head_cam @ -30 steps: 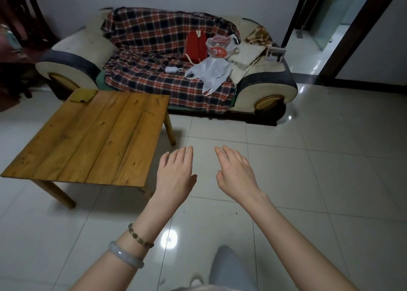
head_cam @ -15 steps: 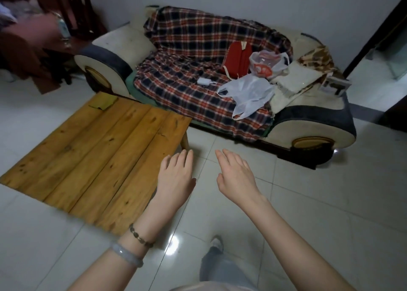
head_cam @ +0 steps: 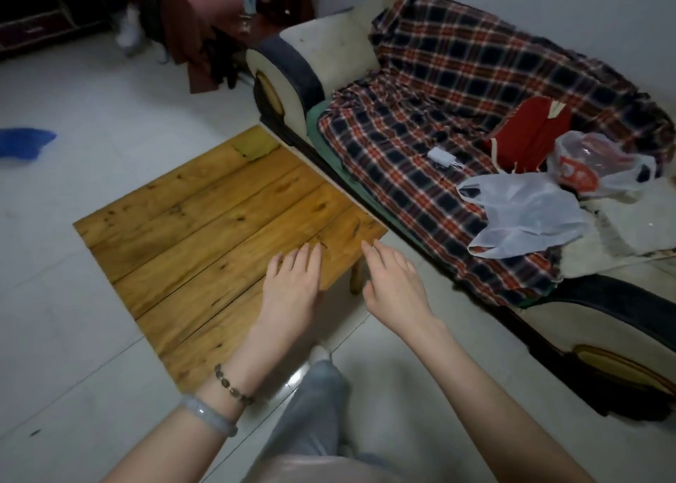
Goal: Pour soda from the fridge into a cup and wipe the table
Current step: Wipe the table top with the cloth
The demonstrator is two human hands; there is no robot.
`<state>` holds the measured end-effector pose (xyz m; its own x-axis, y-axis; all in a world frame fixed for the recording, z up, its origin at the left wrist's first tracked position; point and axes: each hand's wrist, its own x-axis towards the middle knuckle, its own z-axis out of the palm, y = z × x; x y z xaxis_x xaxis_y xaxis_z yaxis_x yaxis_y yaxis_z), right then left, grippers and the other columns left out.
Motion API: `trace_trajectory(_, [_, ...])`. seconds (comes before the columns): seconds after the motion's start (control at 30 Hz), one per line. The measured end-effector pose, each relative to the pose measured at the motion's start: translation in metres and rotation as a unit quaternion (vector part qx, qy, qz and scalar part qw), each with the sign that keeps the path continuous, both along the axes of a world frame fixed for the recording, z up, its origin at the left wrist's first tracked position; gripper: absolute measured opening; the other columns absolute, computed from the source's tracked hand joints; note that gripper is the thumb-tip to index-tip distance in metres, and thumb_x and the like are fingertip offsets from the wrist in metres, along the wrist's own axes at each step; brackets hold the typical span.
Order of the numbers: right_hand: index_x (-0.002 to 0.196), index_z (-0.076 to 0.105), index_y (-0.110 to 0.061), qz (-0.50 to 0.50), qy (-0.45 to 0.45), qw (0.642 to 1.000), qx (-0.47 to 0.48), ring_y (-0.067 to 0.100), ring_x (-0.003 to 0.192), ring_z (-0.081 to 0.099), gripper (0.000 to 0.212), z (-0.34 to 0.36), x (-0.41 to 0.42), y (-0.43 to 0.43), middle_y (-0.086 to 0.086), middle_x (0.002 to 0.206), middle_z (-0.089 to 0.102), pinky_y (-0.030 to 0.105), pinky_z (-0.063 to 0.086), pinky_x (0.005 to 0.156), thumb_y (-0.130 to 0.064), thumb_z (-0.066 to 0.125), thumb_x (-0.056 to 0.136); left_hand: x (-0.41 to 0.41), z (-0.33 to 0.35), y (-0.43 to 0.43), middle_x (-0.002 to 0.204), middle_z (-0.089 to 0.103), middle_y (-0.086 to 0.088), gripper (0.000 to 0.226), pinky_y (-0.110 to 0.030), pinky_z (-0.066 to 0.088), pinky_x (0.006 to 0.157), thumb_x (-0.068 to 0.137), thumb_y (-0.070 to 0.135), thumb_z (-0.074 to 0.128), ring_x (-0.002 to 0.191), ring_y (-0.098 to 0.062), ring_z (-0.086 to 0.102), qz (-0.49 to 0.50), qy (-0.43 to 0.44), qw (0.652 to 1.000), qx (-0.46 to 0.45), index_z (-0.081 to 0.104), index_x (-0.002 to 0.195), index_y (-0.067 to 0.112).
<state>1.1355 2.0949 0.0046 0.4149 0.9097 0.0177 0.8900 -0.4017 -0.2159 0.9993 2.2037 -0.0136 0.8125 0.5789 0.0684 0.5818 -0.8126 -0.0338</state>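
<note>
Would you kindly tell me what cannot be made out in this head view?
Fridge, soda, cup: outside the head view.
Yellow patch on the table's far corner: too small to identify.
Blue thing on the floor: blurred, cut by the left edge.
Left hand: over the table; one view cannot show whether it touches.
Printed bag's contents: veiled by the plastic.

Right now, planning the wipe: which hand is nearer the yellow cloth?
Left hand, over the table across from the yellow cloth; right hand sits farther, beside its right corner.
</note>
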Motion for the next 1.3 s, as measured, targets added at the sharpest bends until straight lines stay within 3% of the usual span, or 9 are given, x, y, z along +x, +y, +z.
trace_trajectory(0.43, [0.144,0.028,-0.009,0.109,0.026,0.994,0.002,0.028,0.134,0.035,0.064,-0.008,0.092,0.196,0.015,0.144,0.038,0.039,0.03,0.11,-0.012,0.055,0.085,0.069,-0.011,0.164,0.12,0.061,-0.015,0.083,-0.042,0.047,0.09,0.059,0.037,0.083,0.106,-0.03,0.061,0.112,0.0,0.994,-0.011,0.052,0.127,0.002])
trace_trajectory(0.97, [0.147,0.02,-0.017,0.212,0.085,0.972,-0.048,0.019,0.141,0.019,0.061,-0.042,0.147,0.367,0.004,0.153,0.024,0.032,0.016,0.115,-0.015,0.047,0.092,0.073,-0.035,0.303,0.12,0.061,-0.016,0.082,-0.043,0.046,0.09,0.06,0.034,0.084,0.104,-0.031,0.061,0.262,0.041,0.963,-0.057,0.051,0.127,0.001])
trace_trajectory(1.1, [0.14,0.036,-0.008,0.239,0.095,0.966,-0.038,0.029,0.134,0.035,0.059,-0.064,0.17,0.421,0.014,0.144,0.04,0.042,0.03,0.111,-0.008,0.053,0.084,0.089,-0.051,0.345,0.12,0.061,-0.017,0.082,-0.043,0.047,0.088,0.059,0.034,0.085,0.102,-0.032,0.062,0.298,0.049,0.95,-0.075,0.052,0.126,0.0])
trace_trajectory(1.2, [0.128,0.051,0.0,0.272,0.078,0.959,-0.006,0.034,0.119,0.053,0.055,-0.09,0.192,0.466,0.02,0.128,0.056,0.049,0.047,0.096,-0.003,0.063,0.074,0.109,-0.064,0.38,0.118,0.062,-0.017,0.083,-0.042,0.049,0.084,0.056,0.033,0.087,0.099,-0.032,0.063,0.325,0.046,0.94,-0.094,0.054,0.124,-0.001])
trace_trajectory(1.3, [0.122,0.056,0.003,0.306,0.071,0.949,0.007,0.037,0.111,0.057,0.058,-0.115,0.209,0.521,0.023,0.119,0.06,0.048,0.049,0.093,0.002,0.066,0.065,0.127,-0.08,0.426,0.12,0.062,-0.017,0.08,-0.04,0.05,0.082,0.059,0.032,0.086,0.099,-0.032,0.064,0.331,0.037,0.936,-0.112,0.054,0.125,0.0])
